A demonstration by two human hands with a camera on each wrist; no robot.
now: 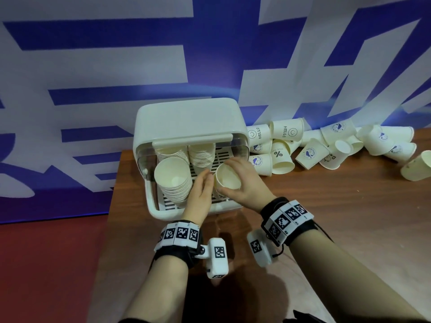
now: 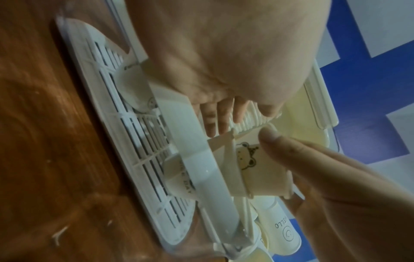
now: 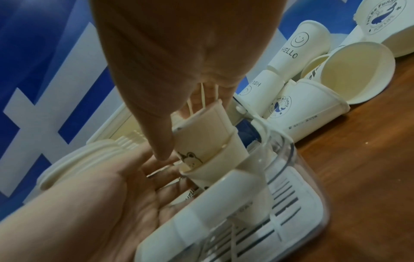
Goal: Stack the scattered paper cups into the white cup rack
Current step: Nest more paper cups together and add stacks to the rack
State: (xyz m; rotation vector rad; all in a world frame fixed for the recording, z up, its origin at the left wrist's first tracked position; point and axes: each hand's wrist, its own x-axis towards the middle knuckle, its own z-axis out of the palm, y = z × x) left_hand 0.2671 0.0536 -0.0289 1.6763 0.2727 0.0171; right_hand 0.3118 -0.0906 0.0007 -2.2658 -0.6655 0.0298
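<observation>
While our right hand (image 1: 242, 183) curls its fingers and thumb around a paper cup (image 1: 227, 177), we hold that cup mouth-up inside the front right part of the white cup rack (image 1: 189, 127). From the right wrist view, the gripped cup (image 3: 201, 131) carries a small bear print and sits nested in the top of a short stack of cups (image 3: 226, 159) that leans in the rack's right-hand column. Our left hand (image 1: 199, 194) reaches in just left of that cup, fingers fairly straight and relaxed, its fingertips (image 1: 206, 174) touching or nearly touching the cup's side; we cannot tell which. It grips nothing that we can see.

Within the rack, a long leaning stack of cups (image 1: 173, 180) fills the left column, and a second stack (image 1: 201, 155) stands behind the cup we hold, under the rack's raised lid. We see the rack's slotted floor (image 2: 143, 141) in the left wrist view, bare near the front edge.

Right of the rack, a heap of scattered cups (image 1: 326, 148) lies on the wooden table (image 1: 326, 217) against the blue and white backdrop (image 1: 93, 66), some printed HELLO with a smiley, some with a round blue emblem. One more cup (image 1: 417, 169) lies on its side farther right of the rack, apart from the heap.
</observation>
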